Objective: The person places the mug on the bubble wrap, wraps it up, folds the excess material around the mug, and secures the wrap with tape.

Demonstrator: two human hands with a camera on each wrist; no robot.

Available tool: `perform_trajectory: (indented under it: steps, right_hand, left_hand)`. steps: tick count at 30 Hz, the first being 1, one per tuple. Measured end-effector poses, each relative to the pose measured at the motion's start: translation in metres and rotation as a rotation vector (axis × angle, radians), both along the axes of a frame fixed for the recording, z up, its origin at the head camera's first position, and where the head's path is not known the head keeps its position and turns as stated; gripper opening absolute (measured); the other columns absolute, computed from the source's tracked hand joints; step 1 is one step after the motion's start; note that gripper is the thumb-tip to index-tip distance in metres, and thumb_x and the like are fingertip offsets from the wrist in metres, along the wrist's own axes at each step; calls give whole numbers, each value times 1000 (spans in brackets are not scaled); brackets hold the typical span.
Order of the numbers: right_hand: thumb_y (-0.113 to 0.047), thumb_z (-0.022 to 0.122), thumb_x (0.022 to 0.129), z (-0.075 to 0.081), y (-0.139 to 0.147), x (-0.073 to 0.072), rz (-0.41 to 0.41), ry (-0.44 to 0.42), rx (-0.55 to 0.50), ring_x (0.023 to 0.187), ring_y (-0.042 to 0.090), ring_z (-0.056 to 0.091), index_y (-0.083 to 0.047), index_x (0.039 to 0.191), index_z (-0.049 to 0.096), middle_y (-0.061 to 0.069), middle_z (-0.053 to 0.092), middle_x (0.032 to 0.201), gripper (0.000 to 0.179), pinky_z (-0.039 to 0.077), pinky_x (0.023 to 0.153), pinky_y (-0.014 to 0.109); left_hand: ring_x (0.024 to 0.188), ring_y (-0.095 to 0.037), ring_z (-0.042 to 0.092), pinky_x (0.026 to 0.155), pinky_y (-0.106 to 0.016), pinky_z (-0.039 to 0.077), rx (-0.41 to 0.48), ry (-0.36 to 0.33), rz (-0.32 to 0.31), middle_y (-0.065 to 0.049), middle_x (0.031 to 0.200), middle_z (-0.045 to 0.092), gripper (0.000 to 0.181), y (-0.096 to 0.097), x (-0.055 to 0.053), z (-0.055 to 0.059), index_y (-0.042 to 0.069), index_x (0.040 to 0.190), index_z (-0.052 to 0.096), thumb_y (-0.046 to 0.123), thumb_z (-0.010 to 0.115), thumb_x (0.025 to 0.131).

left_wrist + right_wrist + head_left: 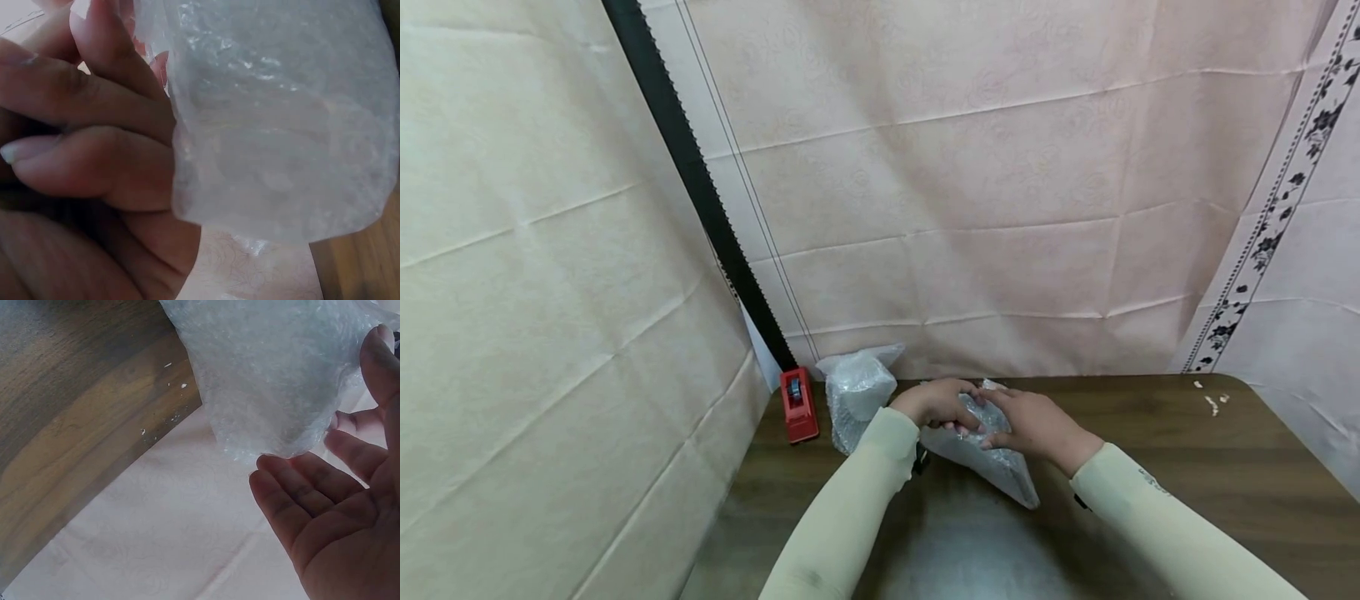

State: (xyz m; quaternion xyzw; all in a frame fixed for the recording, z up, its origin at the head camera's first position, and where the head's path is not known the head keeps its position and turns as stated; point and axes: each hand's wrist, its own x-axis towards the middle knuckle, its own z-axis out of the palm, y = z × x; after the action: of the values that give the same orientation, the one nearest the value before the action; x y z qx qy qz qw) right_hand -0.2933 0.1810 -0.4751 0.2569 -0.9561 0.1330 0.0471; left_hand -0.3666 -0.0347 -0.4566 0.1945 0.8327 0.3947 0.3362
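A clear bubble-wrap package [992, 467] is between my two hands above the wooden table, its lower corner pointing toward the front right. My left hand [943, 404] has curled fingers at its upper left edge; in the left wrist view the wrap [281, 137] lies against these bent fingers [94, 162]. From the other side my right hand [1037, 425] holds the package, thumb and fingers around its edge. The right wrist view shows the right thumb [378, 369] on the wrap [275, 375], the other fingertips beneath. What the wrap contains is hidden by its cloudy layers.
Behind my left hand stands another bubble-wrapped bundle [857, 392] against the back cloth. Left of it is a red tape dispenser [799, 404]. Small white scraps [1213, 406] lie near the back right corner of the wooden table [1142, 467]. Pale cloth [1000, 208] hangs behind and left.
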Motion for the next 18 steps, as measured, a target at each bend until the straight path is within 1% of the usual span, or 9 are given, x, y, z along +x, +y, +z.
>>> perform_trajectory:
  steps: [3, 5, 7, 10, 13, 15, 18]
  right_hand:
    - [-49, 93, 93, 0, -1, -1, -14, -9, 11, 127, 47, 76, 5, 156, 63, 32, 69, 153, 88, 63, 108, 61]
    - [-49, 94, 91, 1, -1, 0, -24, -13, 10, 124, 46, 78, 8, 156, 60, 33, 71, 149, 93, 64, 106, 60]
    - [-48, 96, 90, 1, -1, 0, -28, -12, -4, 121, 45, 79, 9, 158, 56, 34, 72, 147, 98, 64, 105, 60]
    - [-48, 96, 90, 2, -1, 1, -28, -19, -15, 117, 44, 80, 5, 161, 54, 32, 72, 147, 98, 65, 102, 60]
    - [-50, 93, 92, 3, -2, 1, -24, -31, -6, 121, 44, 78, 0, 161, 59, 30, 71, 152, 92, 64, 104, 61]
    - [-50, 93, 92, 4, -3, 0, -31, -48, 5, 119, 42, 78, -1, 160, 61, 29, 70, 151, 90, 64, 103, 60]
    - [-51, 95, 90, 6, -5, -4, -49, -70, 34, 114, 41, 77, -1, 160, 62, 29, 69, 145, 92, 64, 101, 58]
  left_hand:
    - [52, -5, 47, 52, -24, 33, -10, -6, -5, 2, 68, 69, 35, 2, -2, 0, 22, 131, 72, 20, 88, 100]
    - [52, -5, 48, 52, -24, 33, -14, -10, -8, 2, 68, 70, 36, 3, -4, 0, 21, 132, 72, 20, 89, 100]
    - [52, -6, 48, 52, -24, 33, -18, -12, -13, 1, 68, 70, 36, 4, -6, 0, 20, 133, 73, 20, 88, 100]
    - [52, -5, 48, 51, -24, 33, -20, -5, -26, 2, 67, 70, 35, 6, -9, 0, 17, 134, 71, 19, 86, 101]
    - [51, -5, 46, 50, -24, 32, -23, -10, -30, 2, 67, 69, 33, 6, -13, -1, 15, 132, 71, 18, 84, 102]
    - [50, -5, 45, 50, -24, 32, -30, -16, -29, 3, 67, 70, 32, 6, -14, -1, 16, 130, 71, 19, 85, 102]
    - [50, -5, 44, 50, -25, 32, -33, -22, -28, 3, 67, 70, 29, 6, -14, -2, 19, 128, 72, 21, 85, 102]
